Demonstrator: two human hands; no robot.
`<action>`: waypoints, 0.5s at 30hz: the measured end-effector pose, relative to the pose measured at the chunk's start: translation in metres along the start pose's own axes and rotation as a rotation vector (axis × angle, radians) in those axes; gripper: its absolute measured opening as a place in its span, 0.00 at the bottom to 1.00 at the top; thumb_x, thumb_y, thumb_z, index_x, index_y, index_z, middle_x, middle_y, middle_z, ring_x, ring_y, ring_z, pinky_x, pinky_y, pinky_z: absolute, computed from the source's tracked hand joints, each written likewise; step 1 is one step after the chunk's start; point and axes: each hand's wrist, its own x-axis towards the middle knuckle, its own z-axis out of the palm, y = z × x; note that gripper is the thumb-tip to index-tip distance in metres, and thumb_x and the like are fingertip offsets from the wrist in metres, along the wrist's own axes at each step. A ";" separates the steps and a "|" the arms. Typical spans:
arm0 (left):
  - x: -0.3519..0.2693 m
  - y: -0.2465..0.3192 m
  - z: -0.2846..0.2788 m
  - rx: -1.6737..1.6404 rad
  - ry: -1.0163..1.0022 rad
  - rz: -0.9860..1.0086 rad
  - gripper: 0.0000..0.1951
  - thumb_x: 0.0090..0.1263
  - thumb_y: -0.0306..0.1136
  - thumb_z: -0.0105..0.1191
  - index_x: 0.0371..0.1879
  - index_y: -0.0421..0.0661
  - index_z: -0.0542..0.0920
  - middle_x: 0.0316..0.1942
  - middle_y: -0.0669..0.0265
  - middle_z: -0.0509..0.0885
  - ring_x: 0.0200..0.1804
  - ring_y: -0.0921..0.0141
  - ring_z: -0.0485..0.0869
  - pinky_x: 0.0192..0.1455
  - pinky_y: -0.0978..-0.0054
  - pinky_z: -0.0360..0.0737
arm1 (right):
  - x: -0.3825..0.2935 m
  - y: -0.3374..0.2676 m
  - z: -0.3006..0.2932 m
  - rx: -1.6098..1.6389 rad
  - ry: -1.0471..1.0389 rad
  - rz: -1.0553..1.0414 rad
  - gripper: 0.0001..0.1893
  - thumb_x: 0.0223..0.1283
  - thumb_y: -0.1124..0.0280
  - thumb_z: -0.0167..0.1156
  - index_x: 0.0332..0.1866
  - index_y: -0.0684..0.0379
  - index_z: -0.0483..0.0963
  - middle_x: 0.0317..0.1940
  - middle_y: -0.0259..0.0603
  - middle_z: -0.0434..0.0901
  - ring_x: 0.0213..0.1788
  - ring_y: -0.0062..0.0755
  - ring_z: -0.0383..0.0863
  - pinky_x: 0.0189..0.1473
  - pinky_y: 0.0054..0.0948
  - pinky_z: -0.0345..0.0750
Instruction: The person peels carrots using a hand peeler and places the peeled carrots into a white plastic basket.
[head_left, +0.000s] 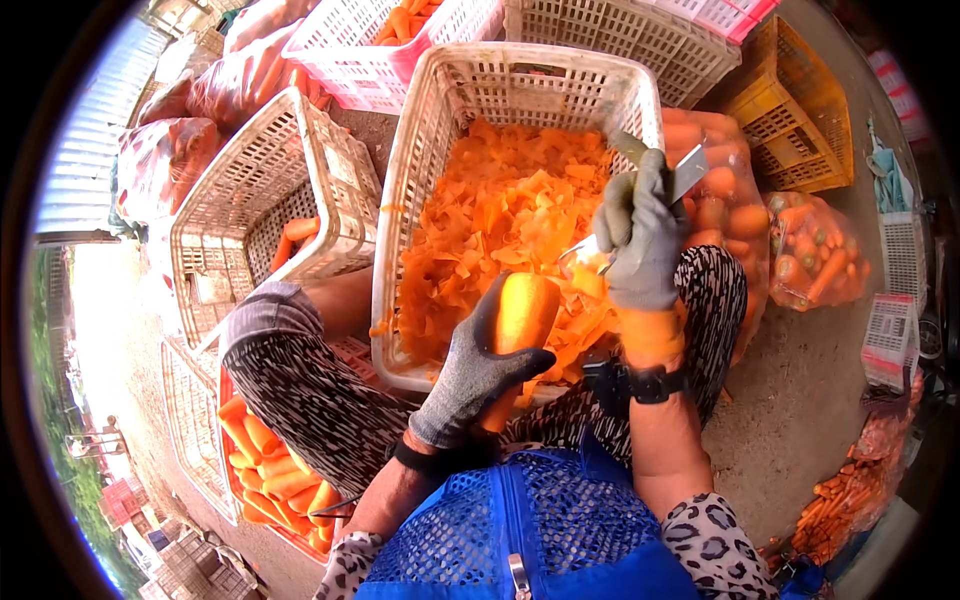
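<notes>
My left hand (480, 367), in a grey glove with dark palm and fingertips, is closed round a thick peeled carrot (525, 311) held over the near side of a plastic crate. My right hand (641, 225), also gloved in grey, grips a tool with a flat metal blade (688, 172) that sticks out to the upper right; a second metal part shows at lower left of the fist. The tool's handle is hidden by the fingers. Between my knees stands the white plastic crate (651, 90), filled with a heap of orange carrot peelings (517, 217).
At left, a tilted white crate (307, 150) holds a few carrots. A red crate of peeled carrots (281, 484) sits at lower left. Bags of carrots (720, 195) lie to the right, near a yellow crate (795, 112). A pink crate (352, 67) stands beyond.
</notes>
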 end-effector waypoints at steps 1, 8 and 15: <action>0.002 -0.001 0.002 -0.024 -0.006 0.005 0.44 0.51 0.27 0.68 0.69 0.34 0.60 0.59 0.57 0.75 0.62 0.71 0.71 0.66 0.73 0.66 | -0.010 0.008 0.008 0.004 -0.057 0.002 0.11 0.59 0.77 0.50 0.47 0.61 0.73 0.31 0.41 0.80 0.17 0.18 0.71 0.13 0.22 0.69; -0.009 0.019 0.001 -0.019 -0.006 -0.045 0.46 0.49 0.24 0.68 0.70 0.35 0.59 0.60 0.59 0.75 0.61 0.71 0.72 0.65 0.74 0.67 | 0.017 0.002 -0.013 -0.445 0.222 0.055 0.11 0.68 0.74 0.47 0.49 0.63 0.75 0.31 0.46 0.80 0.12 0.18 0.68 0.10 0.19 0.68; 0.006 0.029 -0.012 0.502 0.035 0.240 0.45 0.50 0.26 0.67 0.70 0.35 0.59 0.55 0.54 0.79 0.54 0.69 0.78 0.57 0.74 0.75 | -0.041 0.029 -0.007 -0.141 -0.353 0.511 0.13 0.68 0.73 0.51 0.51 0.71 0.72 0.44 0.34 0.79 0.26 0.06 0.66 0.24 0.07 0.65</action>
